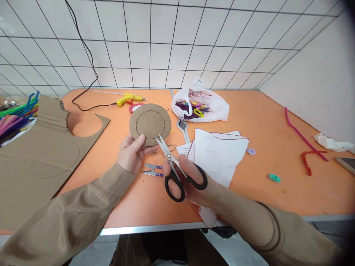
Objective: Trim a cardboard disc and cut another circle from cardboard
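My left hand grips a round cardboard disc by its lower edge, thumb on the front face. An inner circle is marked on the disc and looks cut along much of its line. In my right hand is a pair of scissors with black handles, thumb and fingers through the loops. The blades are slightly apart, and their tips meet the lower right of the inner circle. Below the disc, a pair of thread snips lies on the orange table, partly behind the scissors.
A cardboard sheet with a round cut-out covers the left side. Behind are a yellow glue gun with a cord and a white plastic bag of yarn. White cloth lies right of centre; pipe cleaners lie farther right.
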### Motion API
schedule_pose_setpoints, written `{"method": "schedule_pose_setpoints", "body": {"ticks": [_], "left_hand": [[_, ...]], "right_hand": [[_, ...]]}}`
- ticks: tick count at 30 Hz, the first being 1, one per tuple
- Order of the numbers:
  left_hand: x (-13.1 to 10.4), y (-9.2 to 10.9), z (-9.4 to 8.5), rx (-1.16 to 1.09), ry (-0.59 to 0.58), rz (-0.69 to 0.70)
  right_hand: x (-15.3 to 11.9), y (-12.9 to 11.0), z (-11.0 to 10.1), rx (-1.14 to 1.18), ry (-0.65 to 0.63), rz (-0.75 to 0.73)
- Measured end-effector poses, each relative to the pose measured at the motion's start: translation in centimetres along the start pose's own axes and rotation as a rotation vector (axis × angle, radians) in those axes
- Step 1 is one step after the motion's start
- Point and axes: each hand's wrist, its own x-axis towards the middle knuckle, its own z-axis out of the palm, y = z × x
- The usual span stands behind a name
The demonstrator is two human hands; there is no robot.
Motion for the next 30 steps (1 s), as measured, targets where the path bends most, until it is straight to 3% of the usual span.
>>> {"method": "schedule_pose_setpoints", "body": {"ticks": [10,16,30], "left_hand": [[-0.5,-1.0,0.3,0.057,-0.010,0.102],[-0.7,-1.2,0.2,0.058,-0.040,0.140],[-0.5,-0.6,0.6,0.041,0.061,0.151]], "right_hand": [[0.2,0.4,-0.2,0.138,-0.023,-0.032],[0.1,0.3,-0.1,0.097,-0.009,-0.038],[0.2,0.5,-0.5,0.110,-0.098,-0.060]]}}
